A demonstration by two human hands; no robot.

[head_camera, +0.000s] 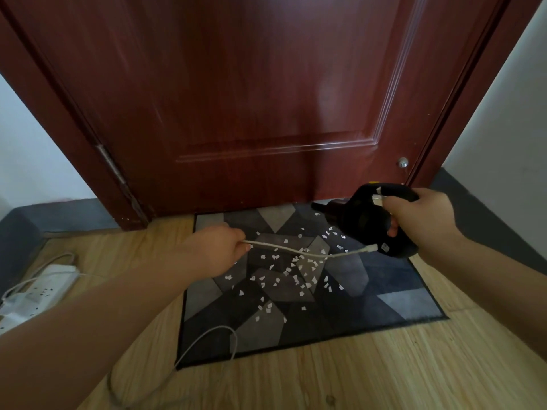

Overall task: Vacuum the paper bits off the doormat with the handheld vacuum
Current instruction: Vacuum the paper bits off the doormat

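Right hand [420,220] grips the vacuum [370,220] above the mat [399,297]; left hand [213,250] pinches its cable [296,251], slung over the bits [293,270]. Tug hard and it may unplug or scatter paper.

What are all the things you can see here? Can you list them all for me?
handheld vacuum: one, black, held above the mat's far right part
cable: one, white, its plug at the vacuum's rear, then through the left hand and looping down to the floor
paper bits: many, white, scattered over the mat's middle
doormat: one, grey and blue patches, on the floor before the door
door: one, dark red wood, shut
doorstop knob: one, silver, low on the door's right
power strip: one, white, floor at left
floor: light wood planks
left hand: fingers pinching the cable
right hand: gripping the vacuum's handle
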